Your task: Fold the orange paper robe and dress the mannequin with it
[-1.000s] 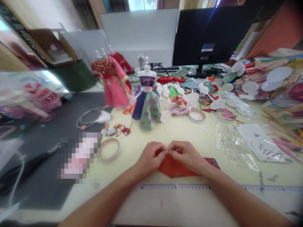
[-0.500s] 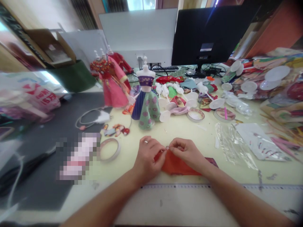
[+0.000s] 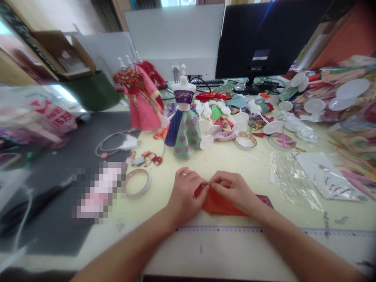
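Near the front middle of the table, my left hand (image 3: 188, 192) pinches the upper edge of an orange piece of fabric (image 3: 221, 205). My right hand (image 3: 230, 188) pinches the same edge, its fingertips almost against those of the left. The fabric lies partly on the table and reaches under my right wrist, where a dark red patterned piece (image 3: 265, 201) shows. Anything small between the fingertips is hidden. Beyond my hands stands a small dress form (image 3: 184, 98) in a purple top and a skirt (image 3: 186, 135) of blue stripes and green floral cloth.
Tape rolls lie at the left (image 3: 137, 183) and behind my hands (image 3: 245, 141). A ruler strip (image 3: 220, 229) runs along the front. Doll stands and cloth scraps crowd the back, below two monitors (image 3: 270, 39). Clear plastic bags (image 3: 329, 176) lie at the right, a charger (image 3: 129, 143) at the left.
The whole view has shifted slightly. Both hands keep their pinch on the orange fabric, with only slight finger movement.
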Action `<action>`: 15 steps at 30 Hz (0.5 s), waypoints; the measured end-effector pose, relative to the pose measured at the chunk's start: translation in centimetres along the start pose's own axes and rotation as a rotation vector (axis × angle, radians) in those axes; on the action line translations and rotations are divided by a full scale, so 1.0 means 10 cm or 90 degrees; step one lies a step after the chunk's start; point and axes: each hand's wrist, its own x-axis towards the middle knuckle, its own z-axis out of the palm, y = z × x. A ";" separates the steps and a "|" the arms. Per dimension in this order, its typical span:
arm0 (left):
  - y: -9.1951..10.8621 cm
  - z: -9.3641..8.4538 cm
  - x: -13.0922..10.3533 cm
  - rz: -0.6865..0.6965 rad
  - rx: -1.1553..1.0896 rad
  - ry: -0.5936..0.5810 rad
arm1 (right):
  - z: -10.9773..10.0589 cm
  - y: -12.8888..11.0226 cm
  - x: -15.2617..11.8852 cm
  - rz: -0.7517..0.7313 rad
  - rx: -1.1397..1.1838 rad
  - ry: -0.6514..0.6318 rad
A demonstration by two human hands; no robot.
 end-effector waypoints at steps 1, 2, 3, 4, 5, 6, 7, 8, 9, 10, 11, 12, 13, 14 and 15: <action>0.00 0.00 0.00 0.000 0.000 0.000 | 0.00 0.00 0.00 -0.003 -0.002 0.001; 0.00 0.00 0.00 0.001 -0.001 -0.001 | 0.00 0.01 0.00 -0.006 -0.003 0.002; -0.01 0.00 0.00 0.001 -0.001 -0.001 | 0.01 0.01 0.00 -0.008 -0.003 0.002; -0.01 0.00 0.00 0.001 -0.001 0.000 | 0.01 0.01 0.00 -0.009 -0.003 0.003; -0.01 0.00 0.01 0.000 -0.001 -0.001 | 0.01 0.01 0.00 -0.010 -0.004 0.004; -0.01 0.00 0.01 0.001 -0.001 -0.001 | 0.01 0.01 0.00 -0.011 -0.005 0.004; -0.01 0.00 0.00 0.000 -0.002 -0.002 | 0.00 0.01 0.00 -0.011 -0.006 0.004; -0.01 0.00 0.00 0.000 -0.003 -0.004 | 0.00 0.01 0.00 -0.012 -0.008 0.004; -0.01 0.00 0.00 0.000 -0.004 -0.006 | 0.00 0.01 0.00 -0.012 -0.009 0.004; -0.01 0.00 0.00 0.000 -0.005 -0.009 | 0.00 0.00 0.00 -0.013 -0.010 0.004; -0.01 -0.01 0.00 0.000 -0.005 -0.011 | 0.00 0.00 0.00 -0.013 -0.009 0.004; -0.01 -0.01 0.00 0.000 -0.006 -0.012 | 0.00 0.00 0.00 -0.013 -0.008 0.004; -0.01 -0.01 -0.01 0.000 -0.006 -0.012 | 0.00 0.00 0.00 -0.012 -0.007 0.004; -0.01 -0.01 -0.01 0.000 -0.006 -0.013 | 0.00 0.00 0.00 -0.010 -0.004 0.003; -0.01 -0.01 -0.01 -0.001 -0.006 -0.013 | 0.00 0.00 0.00 -0.007 -0.001 0.002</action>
